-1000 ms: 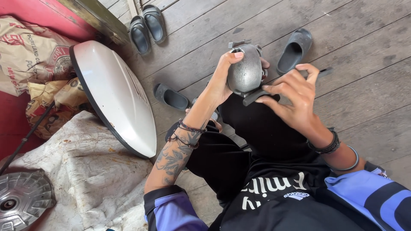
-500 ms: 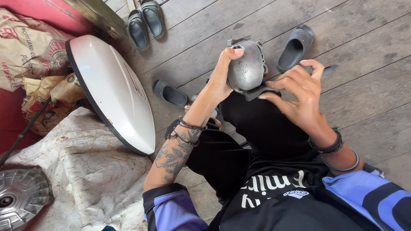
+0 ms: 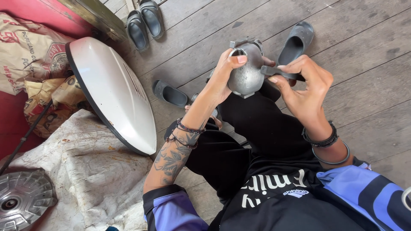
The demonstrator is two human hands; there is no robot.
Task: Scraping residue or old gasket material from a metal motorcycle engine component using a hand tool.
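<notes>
To work the part cleanly, the casting needs a firm, steady hold while the strip is pressed flat against its curve. The left hand (image 3: 222,81) curls closed around the rounded grey metal casting (image 3: 246,70), thumb at its opening. At three o'clock of it, the right hand (image 3: 302,87) pinches a dark flat strip (image 3: 278,72) between narrow fingers, touching the casting. Beyond, at one o'clock, lies a grey sandal (image 3: 295,42).
</notes>
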